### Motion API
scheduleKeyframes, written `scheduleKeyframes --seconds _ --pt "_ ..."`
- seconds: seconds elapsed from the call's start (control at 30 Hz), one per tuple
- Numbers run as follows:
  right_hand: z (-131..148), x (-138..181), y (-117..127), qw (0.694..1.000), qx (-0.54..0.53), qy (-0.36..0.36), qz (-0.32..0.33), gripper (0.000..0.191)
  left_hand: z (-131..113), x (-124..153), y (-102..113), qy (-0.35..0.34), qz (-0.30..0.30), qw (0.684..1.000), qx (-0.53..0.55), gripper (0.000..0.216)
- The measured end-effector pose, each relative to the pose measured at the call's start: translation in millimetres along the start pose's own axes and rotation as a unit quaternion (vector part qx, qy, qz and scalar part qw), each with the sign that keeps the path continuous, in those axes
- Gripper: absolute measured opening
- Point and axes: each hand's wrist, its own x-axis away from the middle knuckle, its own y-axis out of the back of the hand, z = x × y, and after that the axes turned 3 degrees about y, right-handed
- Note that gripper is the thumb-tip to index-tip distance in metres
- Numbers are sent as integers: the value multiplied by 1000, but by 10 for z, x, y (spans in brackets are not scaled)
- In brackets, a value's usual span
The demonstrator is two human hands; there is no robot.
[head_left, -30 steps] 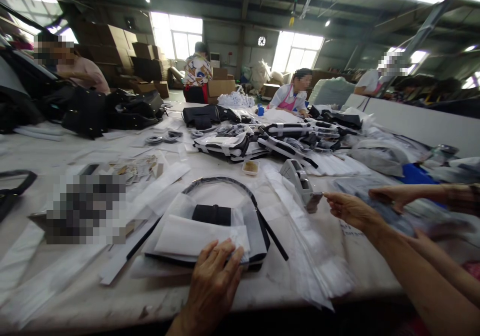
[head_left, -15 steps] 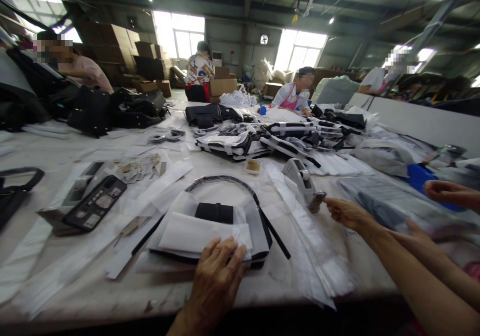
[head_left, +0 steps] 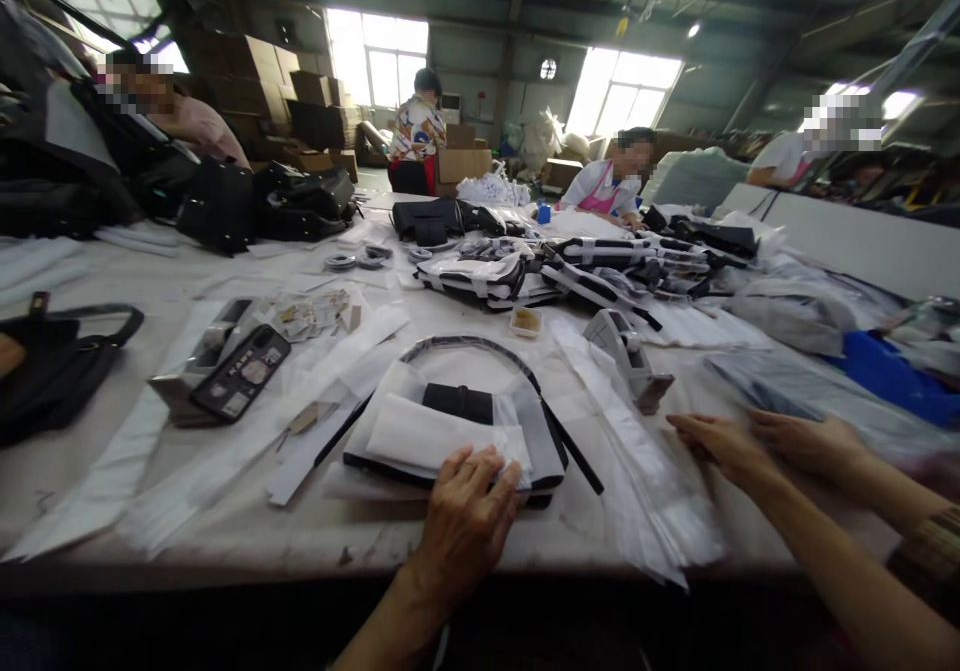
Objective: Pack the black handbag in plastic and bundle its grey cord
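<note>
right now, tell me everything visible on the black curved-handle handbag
The black, leathery-looking handbag lies on the whitish table, its curved, apparently film-wrapped handle arching away. Translucent white sheets cover much of its upper face, exposing a black band and edges. Narrow black straps slant out on both sides. The bare left hand rests its fingers on the sheets near the bag's lower right corner.

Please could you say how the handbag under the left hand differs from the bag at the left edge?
The handbag is largely covered by white sheets; the edge bag shows bare black. The handbag lies within the picture; the edge bag is cut off. Both have a dark curved handle.
</note>
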Motion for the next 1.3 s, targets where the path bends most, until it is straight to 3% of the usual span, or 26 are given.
scheduleKeyframes --seconds 0.1,0.27,0.37,0.43,0.53,0.8,0.93,1.1,1.23,1.3 --pt "289 124 11 998 -28 8 52 39 8 3 1 0 6 1000 -4 30" --pt "1204 438 -270 961 56 114 247 39 -5 8 0 5 13 1000 -10 29" --pt "1673 662 -646 894 125 148 404 33 -15 10 5 8 25 1000 -14 30" --pt "1894 784 -921 831 173 154 506 28 -15 14 7 12 33 999 -15 31" --pt "2107 891 -1305 741 279 186 581 23 -11 21 8 13 42 999 -13 31" --pt "2328 959 -2088 581 505 243 590 17 -1 17 15 14 45 999 -7 31" --pt "2298 996 -2367 489 583 314 568 14 1 25 6 18 43 999 0 32" --pt "2176 942 -2468 459 586 388 544 21 -7 35 -17 21 41 999 -2 31" --pt "2078 751 -2433 383 552 576 465 29 -6 27 -26 19 29 999 -11 30" --pt "2039 583 -2369 365 512 646 433 27 -5 25 -25 17 26 999 -12 30"
